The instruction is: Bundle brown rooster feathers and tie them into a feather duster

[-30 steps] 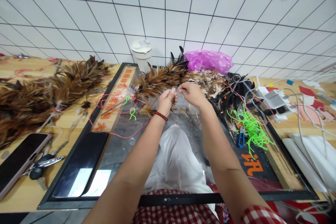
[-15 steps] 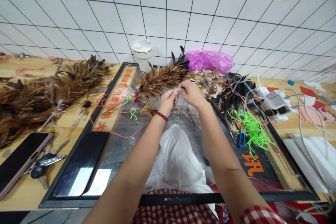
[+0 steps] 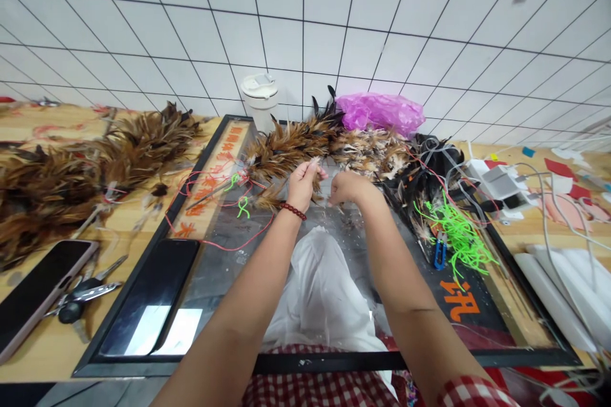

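My left hand (image 3: 302,183), with a bead bracelet at the wrist, is raised over the glass-topped tray (image 3: 229,267) and pinches the pale quill ends of a small bunch of brown feathers (image 3: 312,164). My right hand (image 3: 347,189) is closed just to its right, slightly lower, fingers curled down towards loose feathers on the glass; what it holds is too small to make out. Right behind both hands lies a strung row of brown feathers (image 3: 286,149). A red string (image 3: 210,203) loops across the tray to the left.
A big heap of brown feathers (image 3: 86,172) covers the left of the wooden table. Two phones (image 3: 153,292) (image 3: 38,292) and keys (image 3: 79,299) lie front left. A white cup (image 3: 260,98) and pink bag (image 3: 379,111) stand behind. Green ties (image 3: 456,232), a blue clipper (image 3: 438,254) and cables lie right.
My right hand has dropped away from the left hand, down and slightly right towards the glass. The left hand stays up with the feather bunch.
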Available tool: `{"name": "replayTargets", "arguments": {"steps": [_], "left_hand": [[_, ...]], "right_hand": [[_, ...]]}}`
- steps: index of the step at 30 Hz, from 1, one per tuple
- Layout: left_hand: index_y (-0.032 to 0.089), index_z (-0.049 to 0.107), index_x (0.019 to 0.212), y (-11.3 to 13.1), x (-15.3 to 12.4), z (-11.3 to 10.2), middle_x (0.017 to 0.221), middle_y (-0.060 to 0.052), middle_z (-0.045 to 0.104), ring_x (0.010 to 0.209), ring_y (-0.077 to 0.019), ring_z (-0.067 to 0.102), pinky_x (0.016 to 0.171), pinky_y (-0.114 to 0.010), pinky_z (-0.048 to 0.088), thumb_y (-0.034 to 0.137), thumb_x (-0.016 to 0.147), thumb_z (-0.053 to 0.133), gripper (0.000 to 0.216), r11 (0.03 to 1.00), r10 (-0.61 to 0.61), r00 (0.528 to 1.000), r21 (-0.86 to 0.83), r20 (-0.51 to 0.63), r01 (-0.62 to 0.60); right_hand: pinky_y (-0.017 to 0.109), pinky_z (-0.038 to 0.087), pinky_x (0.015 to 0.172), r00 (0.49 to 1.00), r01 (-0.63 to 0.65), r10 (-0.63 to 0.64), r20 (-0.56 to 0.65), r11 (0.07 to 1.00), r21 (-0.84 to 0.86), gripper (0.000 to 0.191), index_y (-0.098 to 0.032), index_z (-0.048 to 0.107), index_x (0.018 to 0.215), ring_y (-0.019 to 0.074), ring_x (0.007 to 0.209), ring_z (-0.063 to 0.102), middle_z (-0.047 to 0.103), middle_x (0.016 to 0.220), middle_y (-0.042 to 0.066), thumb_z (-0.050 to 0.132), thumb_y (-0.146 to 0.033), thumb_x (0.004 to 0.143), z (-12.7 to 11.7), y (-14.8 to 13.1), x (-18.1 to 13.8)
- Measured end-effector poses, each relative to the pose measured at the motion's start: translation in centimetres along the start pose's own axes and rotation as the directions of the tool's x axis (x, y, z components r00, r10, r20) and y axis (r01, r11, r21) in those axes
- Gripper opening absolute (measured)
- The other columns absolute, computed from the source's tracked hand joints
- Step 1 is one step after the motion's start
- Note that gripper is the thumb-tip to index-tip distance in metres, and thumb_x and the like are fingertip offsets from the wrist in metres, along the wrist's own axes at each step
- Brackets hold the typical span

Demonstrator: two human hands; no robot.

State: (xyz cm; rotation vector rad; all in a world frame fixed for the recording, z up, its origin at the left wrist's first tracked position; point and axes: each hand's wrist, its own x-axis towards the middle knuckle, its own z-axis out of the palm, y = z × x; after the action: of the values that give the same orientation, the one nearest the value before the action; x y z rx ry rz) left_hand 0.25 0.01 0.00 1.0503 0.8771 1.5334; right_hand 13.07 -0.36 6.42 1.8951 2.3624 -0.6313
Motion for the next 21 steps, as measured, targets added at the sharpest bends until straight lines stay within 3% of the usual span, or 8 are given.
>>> {"name": "replayTargets", "arguments": {"steps": [4, 6, 8, 10, 15, 18, 21], "left_hand": [[0.016, 0.056, 0.069, 0.3, -0.1, 0.0, 0.065, 0.003, 0.057, 0.043, -0.0036, 0.043, 0.051, -0.021, 0.043, 0.045, 0.076, 0.063, 0.031, 0.996, -0.08, 0.997, -0.052, -0.013, 0.079], [0.016, 0.055, 0.069, 0.4, -0.1, 0.0, 0.065, 0.003, 0.056, 0.042, -0.0024, 0.039, 0.05, -0.02, 0.042, 0.045, 0.076, 0.063, 0.031, 0.992, -0.103, 0.994, -0.08, -0.017, 0.102], [0.016, 0.054, 0.069, 0.6, -0.1, 0.0, 0.063, 0.003, 0.056, 0.042, -0.0026, 0.041, 0.051, -0.02, 0.043, 0.045, 0.076, 0.063, 0.032, 0.983, -0.149, 0.989, -0.109, 0.003, 0.149], [0.016, 0.054, 0.068, 0.6, -0.1, 0.0, 0.061, 0.003, 0.055, 0.046, -0.0042, 0.047, 0.054, -0.021, 0.046, 0.046, 0.075, 0.064, 0.033, 0.969, -0.209, 0.977, -0.132, 0.029, 0.211], [0.016, 0.052, 0.07, 0.7, 0.1, -0.1, 0.066, 0.002, 0.059, 0.058, -0.0081, 0.057, 0.061, -0.023, 0.049, 0.045, 0.068, 0.071, 0.034, 0.933, -0.267, 0.964, -0.25, 0.003, 0.259], [0.016, 0.051, 0.071, 0.9, 0.2, -0.2, 0.069, 0.001, 0.059, 0.057, -0.0086, 0.056, 0.058, -0.023, 0.049, 0.045, 0.067, 0.072, 0.036, 0.913, -0.278, 0.961, -0.308, 0.008, 0.267], [0.017, 0.05, 0.069, 1.1, 0.2, -0.3, 0.066, 0.002, 0.055, 0.055, -0.0074, 0.053, 0.055, -0.022, 0.047, 0.046, 0.07, 0.069, 0.035, 0.923, -0.256, 0.967, -0.292, 0.013, 0.249]], "right_hand": [[0.025, 0.04, 0.055, 0.984, 0.175, -0.176, 0.006, 0.982, 0.064, 0.006, -0.019, 0.066, 0.055, 0.0131, 0.051, 0.053, 0.059, 0.051, 0.0, 0.067, -0.015, 0.057, 0.5, -0.1, 0.5], [0.023, 0.041, 0.059, 0.957, 0.235, -0.207, -0.203, 0.964, 0.128, 0.01, -0.018, 0.068, 0.065, 0.0124, 0.057, 0.055, 0.064, 0.061, 0.001, 0.058, -0.017, 0.066, 0.0, 0.2, 0.4], [0.023, 0.041, 0.064, 0.864, 0.251, -0.128, -0.488, 0.948, 0.195, 0.018, -0.017, 0.069, 0.077, 0.0124, 0.063, 0.056, 0.066, 0.07, 0.002, 0.051, -0.02, 0.074, -0.6, 0.4, 0.2], [0.023, 0.042, 0.066, 0.766, 0.303, -0.083, -0.637, 0.921, 0.244, 0.021, -0.017, 0.068, 0.085, 0.0123, 0.066, 0.056, 0.066, 0.073, 0.002, 0.048, -0.023, 0.079, -1.1, 0.4, 0.0], [0.024, 0.043, 0.075, 0.712, 0.593, -0.395, -0.581, 0.781, 0.197, 0.016, -0.019, 0.07, 0.078, 0.0129, 0.078, 0.056, 0.062, 0.083, 0.003, 0.055, -0.024, 0.079, -1.2, 0.4, -0.2], [0.025, 0.042, 0.076, 0.679, 0.647, -0.483, -0.553, 0.749, 0.141, 0.011, -0.019, 0.071, 0.074, 0.013, 0.079, 0.054, 0.057, 0.082, 0.002, 0.061, -0.023, 0.076, -0.8, 0.6, 0.1], [0.025, 0.043, 0.076, 0.706, 0.643, -0.486, -0.515, 0.745, 0.179, 0.009, -0.019, 0.072, 0.076, 0.0125, 0.078, 0.054, 0.057, 0.083, 0.002, 0.064, -0.023, 0.073, -0.4, 0.9, 0.5]]}}
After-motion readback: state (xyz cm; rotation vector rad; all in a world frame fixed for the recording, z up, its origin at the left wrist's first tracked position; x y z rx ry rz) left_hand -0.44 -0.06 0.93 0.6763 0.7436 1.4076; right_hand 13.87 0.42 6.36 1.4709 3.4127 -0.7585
